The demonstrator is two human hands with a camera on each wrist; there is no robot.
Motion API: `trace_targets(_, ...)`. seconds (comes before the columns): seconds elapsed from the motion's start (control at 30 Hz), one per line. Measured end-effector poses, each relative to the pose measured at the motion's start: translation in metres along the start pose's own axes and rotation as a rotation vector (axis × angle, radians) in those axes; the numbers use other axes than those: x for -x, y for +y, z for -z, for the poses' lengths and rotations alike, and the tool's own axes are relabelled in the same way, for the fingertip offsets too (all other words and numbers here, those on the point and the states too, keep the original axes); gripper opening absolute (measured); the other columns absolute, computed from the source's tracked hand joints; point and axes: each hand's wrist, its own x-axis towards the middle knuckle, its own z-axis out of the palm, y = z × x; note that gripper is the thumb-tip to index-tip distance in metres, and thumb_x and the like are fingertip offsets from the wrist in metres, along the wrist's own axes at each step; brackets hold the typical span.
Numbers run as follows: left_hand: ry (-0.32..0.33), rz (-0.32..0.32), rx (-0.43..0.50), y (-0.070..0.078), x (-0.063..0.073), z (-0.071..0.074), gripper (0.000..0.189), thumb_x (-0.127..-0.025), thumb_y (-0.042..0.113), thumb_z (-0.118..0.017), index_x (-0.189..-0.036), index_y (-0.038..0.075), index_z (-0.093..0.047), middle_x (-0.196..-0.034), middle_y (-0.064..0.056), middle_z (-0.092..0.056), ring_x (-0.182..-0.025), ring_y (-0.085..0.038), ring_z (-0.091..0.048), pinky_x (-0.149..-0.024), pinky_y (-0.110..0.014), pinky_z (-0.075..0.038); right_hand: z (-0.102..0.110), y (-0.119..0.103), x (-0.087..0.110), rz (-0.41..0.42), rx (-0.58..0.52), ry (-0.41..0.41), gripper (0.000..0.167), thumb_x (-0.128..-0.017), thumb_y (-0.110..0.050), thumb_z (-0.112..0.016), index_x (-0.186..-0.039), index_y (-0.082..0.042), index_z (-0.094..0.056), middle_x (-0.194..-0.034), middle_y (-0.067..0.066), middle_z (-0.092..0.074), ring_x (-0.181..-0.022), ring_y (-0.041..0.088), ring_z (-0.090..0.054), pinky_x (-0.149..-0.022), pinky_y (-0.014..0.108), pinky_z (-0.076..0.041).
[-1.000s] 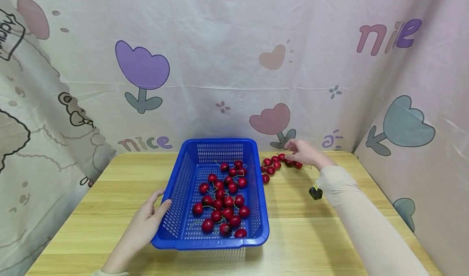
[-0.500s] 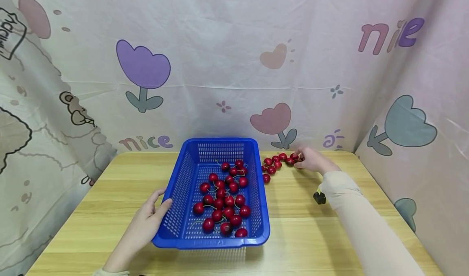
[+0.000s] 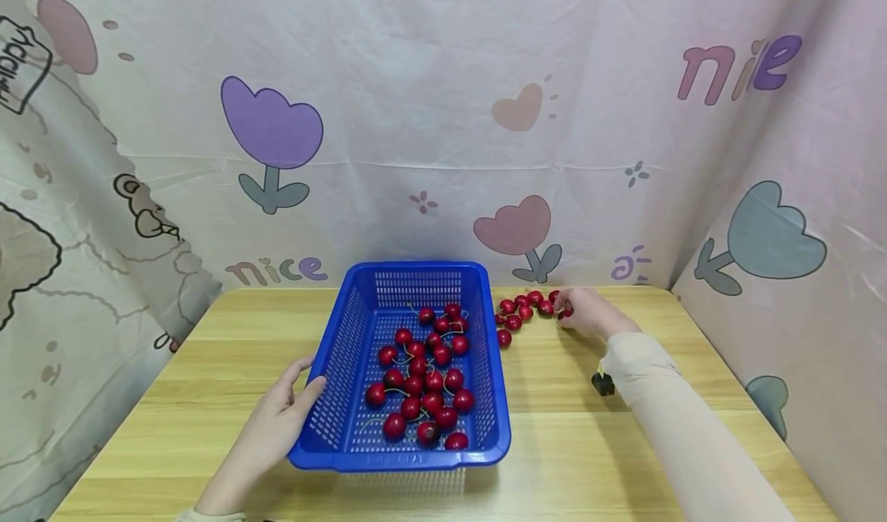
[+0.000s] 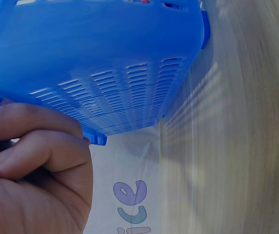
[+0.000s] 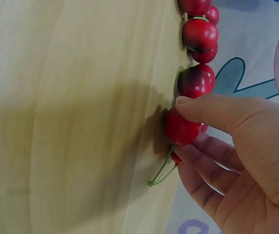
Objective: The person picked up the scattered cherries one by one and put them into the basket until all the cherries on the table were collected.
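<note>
A blue plastic basket [image 3: 409, 461] with slotted walls stands on the table, holding many red cherries [image 3: 417, 366] with green stems. My left hand [image 3: 276, 420] grips its left rim, the thumb on top; in the left wrist view the fingers [image 4: 47, 114] curl at the rim. Beyond the basket's right side lies a cluster of loose cherries [image 3: 526, 313]. At the right end of that cluster, my right hand [image 3: 589, 312] pinches a cherry [image 5: 181, 126] between thumb and fingers. A joined pair of stems [image 5: 160, 176] hangs below it, with a second cherry partly hidden behind the fingers.
Light wood table [image 3: 229, 337] surrounds the basket. A printed cloth [image 3: 409, 122] hangs along the table's back edge, close behind the loose cherries, and down both sides. A small black piece [image 3: 603, 384] hangs under the right sleeve cuff.
My right hand has moved slightly right and down from above the loose cherries, and its fingers have closed on a cherry. The left hand and the basket stay in place.
</note>
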Motion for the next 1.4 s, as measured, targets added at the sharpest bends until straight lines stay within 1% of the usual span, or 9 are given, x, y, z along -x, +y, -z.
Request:
trace_targets(0.2,-0.001,-0.001,0.013,-0.001,0.001,0.000,0.062,-0.116,0.046,-0.045,-0.166,0.013,-0.030,-0.102,-0.015,-0.073,-0.081,-0.022,-0.075,-0.065,-0.035,-0.066,0.001,0.002,0.002,0.006,0.009,-0.007,0.023,-0.093,-0.005,-0.080,-0.113,0.003,-0.072,-0.104,0.017,-0.070,-0.096,0.029,-0.064,-0.097,0.052,-0.057)
trace_targets(0.37,0.002,-0.001,0.027,-0.003,0.002,0.000,0.061,-0.116,0.045,-0.046,-0.166,0.014,-0.031,-0.100,-0.015,-0.073,-0.081,-0.023,-0.075,-0.064,-0.036,-0.066,0.012,-0.002,0.006,0.028,-0.024,-0.008,0.026,-0.093,-0.003,-0.077,-0.116,0.006,-0.071,-0.100,0.017,-0.071,-0.092,0.028,-0.065,-0.092,0.050,-0.058)
trace_targets(0.53,0.002,-0.003,0.035,-0.004,0.002,0.000,0.061,-0.116,0.045,-0.046,-0.166,0.014,-0.031,-0.101,-0.015,-0.074,-0.081,-0.023,-0.076,-0.064,-0.036,-0.066,0.027,-0.010,0.006,0.084,-0.016,0.046,0.023,-0.092,-0.005,-0.077,-0.112,0.006,-0.072,-0.099,0.019,-0.073,-0.088,0.026,-0.065,-0.087,0.046,-0.058)
trace_targets(0.7,0.007,-0.011,0.027,-0.004,0.002,0.000,0.061,-0.116,0.044,-0.046,-0.166,0.013,-0.031,-0.100,-0.015,-0.074,-0.081,-0.023,-0.076,-0.063,-0.035,-0.065,0.042,-0.025,0.005,0.139,0.010,0.106,0.019,-0.092,-0.008,-0.079,-0.107,0.003,-0.072,-0.091,0.013,-0.072,-0.084,0.023,-0.063,-0.081,0.041,-0.056)
trace_targets(0.87,0.009,-0.010,0.016,-0.004,0.003,0.000,0.061,-0.116,0.045,-0.046,-0.166,0.013,-0.032,-0.100,-0.015,-0.073,-0.081,-0.022,-0.075,-0.063,-0.034,-0.065,0.055,-0.052,0.005,0.182,0.033,0.128,0.014,-0.094,-0.010,-0.079,-0.106,-0.003,-0.075,-0.094,0.008,-0.075,-0.087,0.021,-0.068,-0.086,0.044,-0.059)
trace_targets(0.93,0.009,-0.007,0.012,-0.004,0.003,0.000,0.061,-0.116,0.046,-0.046,-0.166,0.013,-0.032,-0.100,-0.015,-0.072,-0.080,-0.022,-0.074,-0.064,-0.034,-0.065,0.060,-0.067,0.007,0.191,0.036,0.116,0.015,-0.096,-0.011,-0.079,-0.109,-0.004,-0.076,-0.096,0.008,-0.076,-0.087,0.021,-0.069,-0.089,0.046,-0.060)
trace_targets(1.1,0.007,-0.004,-0.002,-0.002,0.002,0.000,0.062,-0.116,0.047,-0.045,-0.166,0.013,-0.031,-0.103,-0.015,-0.072,-0.081,-0.021,-0.074,-0.065,-0.034,-0.065,0.068,-0.105,0.009,0.256,0.065,0.108,0.019,-0.098,-0.014,-0.080,-0.114,-0.004,-0.076,-0.101,0.006,-0.078,-0.091,0.021,-0.069,-0.094,0.047,-0.061)
trace_targets(1.27,0.002,-0.018,0.020,0.000,0.002,0.000,0.060,-0.116,0.043,-0.046,-0.166,0.013,-0.031,-0.101,-0.015,-0.073,-0.079,-0.022,-0.075,-0.063,-0.035,-0.065,0.069,-0.142,0.013,0.348,0.071,0.099,0.021,-0.097,-0.013,-0.080,-0.117,-0.005,-0.076,-0.110,0.008,-0.077,-0.099,0.024,-0.070,-0.096,0.046,-0.062)
trace_targets(1.4,0.000,-0.029,0.024,0.000,0.002,-0.001,0.061,-0.116,0.043,-0.047,-0.166,0.012,-0.031,-0.100,-0.015,-0.073,-0.078,-0.022,-0.075,-0.062,-0.035,-0.066,0.061,-0.169,0.016,0.410,0.083,0.064,0.023,-0.098,-0.014,-0.080,-0.120,-0.008,-0.076,-0.116,0.007,-0.075,-0.104,0.023,-0.072,-0.095,0.042,-0.063)
